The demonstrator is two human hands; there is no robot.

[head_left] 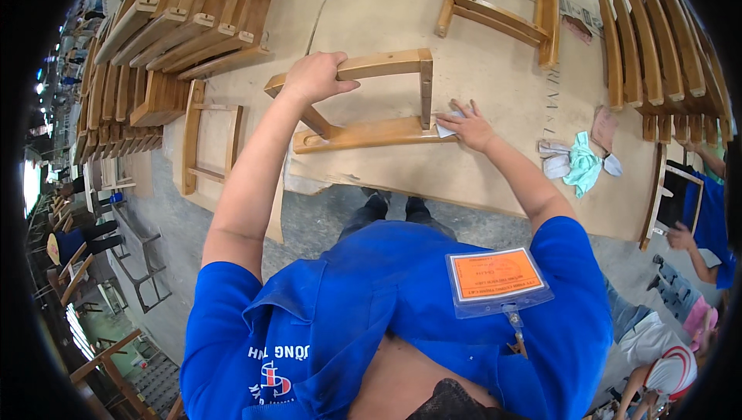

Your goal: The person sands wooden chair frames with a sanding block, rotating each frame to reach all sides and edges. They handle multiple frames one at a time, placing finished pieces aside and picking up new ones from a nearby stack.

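Observation:
A wooden frame (371, 132) with a varnished finish stands on the cardboard-covered table in front of me. My left hand (315, 78) is closed over its upper rail near the left corner, the thumb lying along the wood. At the right end of the lower rail, my right hand (471, 126) presses a small whitish sheet (446, 125), with its fingers partly spread over it. Whether that sheet is paper or cloth I cannot make out.
Wooden frames are stacked at the left (193, 18) and right (657, 41). Another frame (506, 10) lies at the far side. A mint-green cloth (583, 163) rests among crumpled scraps. A co-worker's hand (682, 236) shows at the right edge, beside an upright frame (655, 196).

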